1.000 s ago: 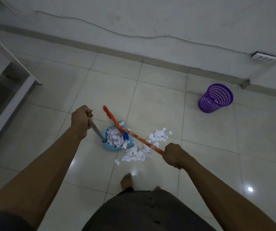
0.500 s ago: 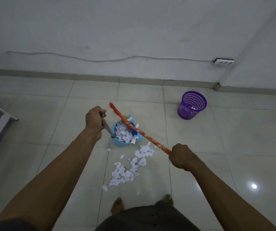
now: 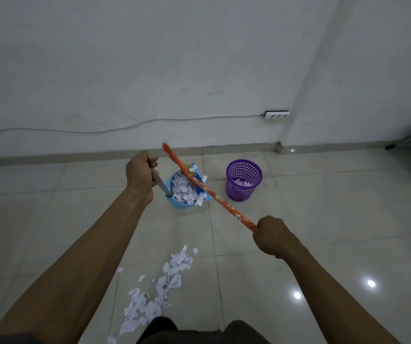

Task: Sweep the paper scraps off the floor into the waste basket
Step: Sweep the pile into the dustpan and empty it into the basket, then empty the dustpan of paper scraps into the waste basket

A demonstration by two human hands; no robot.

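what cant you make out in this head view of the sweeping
All in the head view, the only one:
- top of the dustpan handle: wrapped by the left hand.
- far end of the broom: motion-blurred; its head is lost against the dustpan.
- fill of the waste basket: glimpsed only through its mesh.
- nearest floor scraps: covered by dark shorts, cut by the lower edge.

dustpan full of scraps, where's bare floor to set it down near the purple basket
Bare tiles lie right of the purple basket toward the wall corner, and on its near side, between basket and right hand. Floor left of the dustpan, beyond the left hand, is bare too. Crowded: the trail of paper scraps running back toward the person.
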